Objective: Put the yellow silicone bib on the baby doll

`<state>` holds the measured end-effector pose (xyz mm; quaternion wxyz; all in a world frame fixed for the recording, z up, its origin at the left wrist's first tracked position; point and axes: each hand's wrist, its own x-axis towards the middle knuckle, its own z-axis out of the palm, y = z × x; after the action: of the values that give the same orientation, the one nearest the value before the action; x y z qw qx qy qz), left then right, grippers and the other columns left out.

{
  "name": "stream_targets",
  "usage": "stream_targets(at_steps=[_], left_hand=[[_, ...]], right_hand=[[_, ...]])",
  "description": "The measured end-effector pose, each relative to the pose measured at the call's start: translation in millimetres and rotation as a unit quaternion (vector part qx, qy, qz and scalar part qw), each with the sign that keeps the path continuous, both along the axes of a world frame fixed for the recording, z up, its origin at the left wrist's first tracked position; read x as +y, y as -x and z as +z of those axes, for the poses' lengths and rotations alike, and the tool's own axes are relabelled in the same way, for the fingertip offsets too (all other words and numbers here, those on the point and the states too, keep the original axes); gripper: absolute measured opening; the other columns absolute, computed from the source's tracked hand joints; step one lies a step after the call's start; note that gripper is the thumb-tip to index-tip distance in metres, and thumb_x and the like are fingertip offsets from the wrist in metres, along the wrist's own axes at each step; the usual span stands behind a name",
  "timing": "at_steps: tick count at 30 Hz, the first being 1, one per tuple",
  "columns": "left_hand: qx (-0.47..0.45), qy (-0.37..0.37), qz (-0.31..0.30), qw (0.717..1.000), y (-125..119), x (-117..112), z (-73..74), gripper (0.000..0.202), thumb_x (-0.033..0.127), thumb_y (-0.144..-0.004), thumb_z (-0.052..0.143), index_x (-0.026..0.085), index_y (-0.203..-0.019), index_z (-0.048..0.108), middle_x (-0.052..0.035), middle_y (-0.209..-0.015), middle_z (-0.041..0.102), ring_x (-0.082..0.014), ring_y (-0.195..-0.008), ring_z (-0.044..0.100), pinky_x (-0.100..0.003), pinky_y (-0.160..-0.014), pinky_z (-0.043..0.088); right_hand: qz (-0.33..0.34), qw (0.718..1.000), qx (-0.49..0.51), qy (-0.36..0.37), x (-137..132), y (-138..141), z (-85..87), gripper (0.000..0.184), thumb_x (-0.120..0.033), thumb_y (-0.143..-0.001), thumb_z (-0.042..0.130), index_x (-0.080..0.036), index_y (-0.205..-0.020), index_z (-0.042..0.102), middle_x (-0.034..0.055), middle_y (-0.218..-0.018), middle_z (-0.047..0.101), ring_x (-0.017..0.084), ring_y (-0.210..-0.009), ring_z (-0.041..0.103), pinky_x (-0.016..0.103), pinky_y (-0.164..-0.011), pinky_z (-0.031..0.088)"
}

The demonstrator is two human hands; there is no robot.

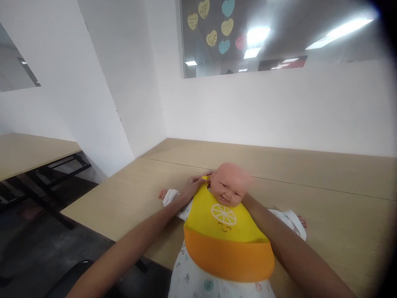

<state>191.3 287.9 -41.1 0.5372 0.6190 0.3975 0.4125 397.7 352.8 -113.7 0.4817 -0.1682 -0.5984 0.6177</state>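
Note:
A baby doll (231, 184) in white patterned clothes lies on its back on a light wooden table (325, 178), its head pointing away from me. A yellow bib (225, 231) with an orange pocket and a lemon face covers its chest. My left hand (195, 186) rests at the doll's neck, with the fingers on the bib's strap by the left side of the head. My right forearm (279, 240) runs along the doll's other side, and that hand is hidden behind the doll's head and shoulder.
White walls meet in a corner behind the table. A second wooden table (27, 151) with black legs stands at the left across a dark floor gap. A dark chair edge (71, 275) shows at the bottom left.

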Motion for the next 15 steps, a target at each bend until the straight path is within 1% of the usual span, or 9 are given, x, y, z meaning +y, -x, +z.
stream_targets(at_steps=[2,4,6,8,10,13,15], left_hand=[[-0.032,-0.023,-0.017,0.999,-0.6,-2.1,3.8,0.036,0.043,-0.078,0.064,0.015,-0.093,0.081,-0.0097,-0.103,0.079,-0.0302,-0.103,0.066,-0.037,-0.089,0.053],[-0.07,-0.046,-0.044,0.996,-1.5,-5.0,9.1,0.042,0.043,-0.08,0.058,0.016,-0.103,0.081,-0.0086,-0.118,0.078,-0.0318,-0.117,0.063,-0.039,-0.103,0.049],[-0.098,-0.032,-0.061,0.993,-2.6,-8.1,14.3,0.046,0.044,-0.083,0.051,0.017,-0.107,0.08,-0.0069,-0.121,0.078,-0.0322,-0.122,0.062,-0.041,-0.109,0.046],[-0.112,0.005,-0.06,0.992,-3.8,-10.4,17.6,0.046,0.043,-0.084,0.048,0.017,-0.104,0.08,-0.007,-0.116,0.079,-0.0328,-0.12,0.063,-0.041,-0.109,0.047],[-0.125,0.033,-0.054,0.99,-5.0,-10.7,17.5,0.043,0.041,-0.082,0.047,0.016,-0.097,0.079,-0.0082,-0.108,0.08,-0.033,-0.116,0.064,-0.04,-0.105,0.049],[-0.15,0.054,-0.048,0.986,-5.4,-6.4,9.9,0.036,0.038,-0.078,0.05,0.016,-0.088,0.076,-0.0087,-0.094,0.079,-0.032,-0.108,0.066,-0.039,-0.099,0.051],[-0.15,0.06,-0.04,0.986,-3.4,-1.1,1.6,0.032,0.04,-0.078,0.051,0.017,-0.083,0.073,-0.0077,-0.085,0.076,-0.0304,-0.099,0.065,-0.039,-0.094,0.052]], right_hand=[[0.008,1.0,-0.003,0.002,-1.3,3.4,6.7,0.036,-0.052,-0.083,0.07,-0.023,-0.105,0.069,0.0064,-0.114,0.069,0.02,-0.113,0.064,0.039,-0.112,0.049],[0.01,1.0,-0.012,-0.002,-2.0,5.9,11.2,0.037,-0.051,-0.081,0.072,-0.021,-0.103,0.07,0.0077,-0.113,0.07,0.022,-0.117,0.063,0.041,-0.114,0.048],[0.01,1.0,-0.012,0.0,-3.8,7.5,13.7,0.038,-0.051,-0.079,0.074,-0.021,-0.104,0.071,0.008,-0.116,0.07,0.024,-0.119,0.063,0.042,-0.116,0.046],[0.012,1.0,-0.008,0.007,-7.5,8.8,15.5,0.038,-0.049,-0.079,0.075,-0.021,-0.104,0.072,0.008,-0.118,0.07,0.024,-0.12,0.062,0.042,-0.118,0.045],[0.013,1.0,0.0,0.014,-12.8,9.5,17.7,0.035,-0.048,-0.079,0.076,-0.022,-0.102,0.073,0.0072,-0.119,0.07,0.023,-0.119,0.063,0.041,-0.118,0.044],[0.005,0.999,0.015,0.033,-21.0,7.8,21.6,0.032,-0.043,-0.08,0.076,-0.022,-0.103,0.074,0.0063,-0.119,0.069,0.021,-0.116,0.063,0.038,-0.115,0.046],[-0.006,0.998,0.024,0.053,-24.2,5.5,22.8,0.033,-0.04,-0.08,0.075,-0.021,-0.106,0.074,0.0069,-0.121,0.068,0.021,-0.115,0.062,0.037,-0.113,0.048]])
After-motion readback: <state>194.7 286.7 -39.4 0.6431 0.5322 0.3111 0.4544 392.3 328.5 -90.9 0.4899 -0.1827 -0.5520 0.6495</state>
